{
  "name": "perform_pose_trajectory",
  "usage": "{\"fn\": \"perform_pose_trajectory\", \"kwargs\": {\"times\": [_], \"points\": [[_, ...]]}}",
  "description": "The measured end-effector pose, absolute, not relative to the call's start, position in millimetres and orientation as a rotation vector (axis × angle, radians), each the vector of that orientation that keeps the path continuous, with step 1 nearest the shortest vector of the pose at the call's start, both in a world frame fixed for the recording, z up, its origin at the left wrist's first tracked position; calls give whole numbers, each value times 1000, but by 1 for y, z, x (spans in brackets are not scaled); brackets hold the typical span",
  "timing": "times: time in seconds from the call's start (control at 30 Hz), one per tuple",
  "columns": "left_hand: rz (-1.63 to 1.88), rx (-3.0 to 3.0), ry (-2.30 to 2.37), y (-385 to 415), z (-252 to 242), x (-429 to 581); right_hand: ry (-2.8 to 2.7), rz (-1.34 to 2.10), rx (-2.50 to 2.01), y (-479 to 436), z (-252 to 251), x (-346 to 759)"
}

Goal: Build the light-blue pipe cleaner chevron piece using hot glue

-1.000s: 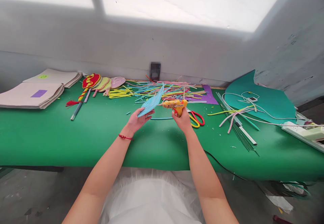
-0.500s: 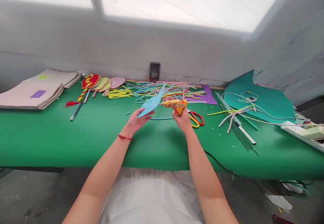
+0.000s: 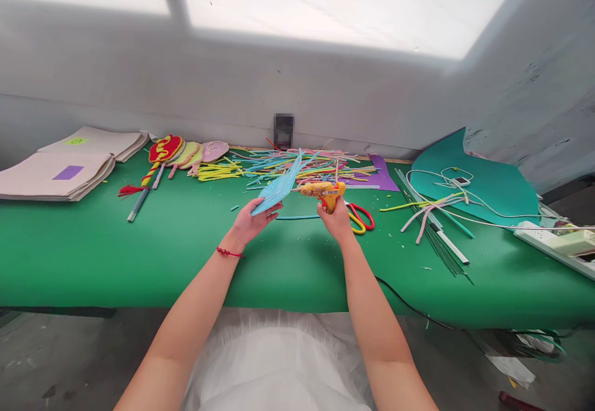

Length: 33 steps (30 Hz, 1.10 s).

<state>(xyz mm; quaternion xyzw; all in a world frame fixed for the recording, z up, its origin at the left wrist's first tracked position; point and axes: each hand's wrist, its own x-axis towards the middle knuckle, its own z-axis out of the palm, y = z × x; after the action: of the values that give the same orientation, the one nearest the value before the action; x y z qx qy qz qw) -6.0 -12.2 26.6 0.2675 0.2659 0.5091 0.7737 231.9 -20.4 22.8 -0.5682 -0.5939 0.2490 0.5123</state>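
My left hand (image 3: 253,220) holds a light blue piece made of strips laid side by side (image 3: 277,191), its fingers under the lower end. The piece slants up and to the right. In my right hand (image 3: 335,217) is a yellow glue gun (image 3: 323,193), gripped by its handle, with its nozzle pointing left near the right edge of the blue piece. Whether the nozzle touches it I cannot tell. Behind both hands lies a pile of coloured strips (image 3: 260,164). Scissors with red and yellow handles (image 3: 365,216) lie beside my right hand. A single blue strip (image 3: 297,217) lies between the hands.
On the green table (image 3: 186,256), stacked pale sheets (image 3: 41,172) lie left, beside fan-shaped pieces (image 3: 166,149). A purple sheet (image 3: 383,175) lies behind the scissors. At right are a teal sheet (image 3: 474,181), loose strips, cables and a power strip (image 3: 539,237).
The nozzle of the glue gun has shifted very slightly right, away from the blue piece. Otherwise both hands keep nearly the same place and hold.
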Motion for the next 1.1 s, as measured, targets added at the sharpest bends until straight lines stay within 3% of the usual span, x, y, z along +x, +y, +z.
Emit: {"fn": "perform_pose_trajectory", "kwargs": {"times": [1.1], "points": [[1098, 590, 555, -13, 26, -5, -1399, 563, -1389, -18, 24, 235]]}}
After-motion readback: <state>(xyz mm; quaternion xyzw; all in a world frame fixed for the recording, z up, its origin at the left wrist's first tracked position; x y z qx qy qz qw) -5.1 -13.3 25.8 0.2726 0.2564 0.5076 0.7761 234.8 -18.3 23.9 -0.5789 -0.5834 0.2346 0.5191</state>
